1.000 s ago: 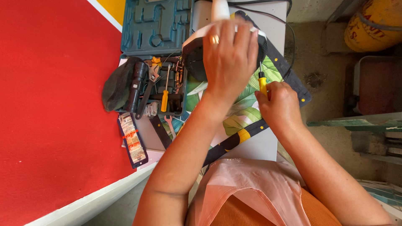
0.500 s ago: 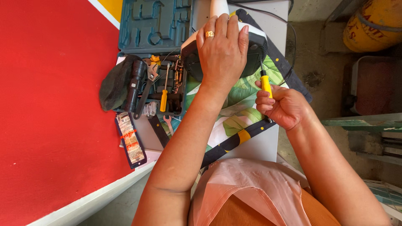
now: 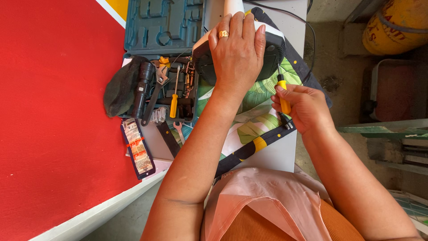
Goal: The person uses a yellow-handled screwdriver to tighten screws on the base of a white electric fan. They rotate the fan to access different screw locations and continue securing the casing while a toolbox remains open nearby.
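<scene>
My left hand (image 3: 238,51), a ring on one finger, lies flat on top of a black and white appliance (image 3: 272,47) that sits on a leaf-patterned cloth (image 3: 261,120). My right hand (image 3: 303,107) grips a yellow-handled screwdriver (image 3: 283,96) whose thin shaft points up at the appliance's right side. The tip meets the black housing; the exact contact spot is hard to make out.
An open teal tool case (image 3: 165,24) holds a wrench, a torch and another yellow screwdriver (image 3: 174,100). A dark cloth (image 3: 120,87) and a flat packet (image 3: 137,149) lie at its left. Red floor mat (image 3: 53,111) on the left, a yellow drum (image 3: 394,24) at upper right.
My right hand has pulled back to the right and now holds the screwdriver upright against the appliance's side. My left hand stays pressed on the appliance.
</scene>
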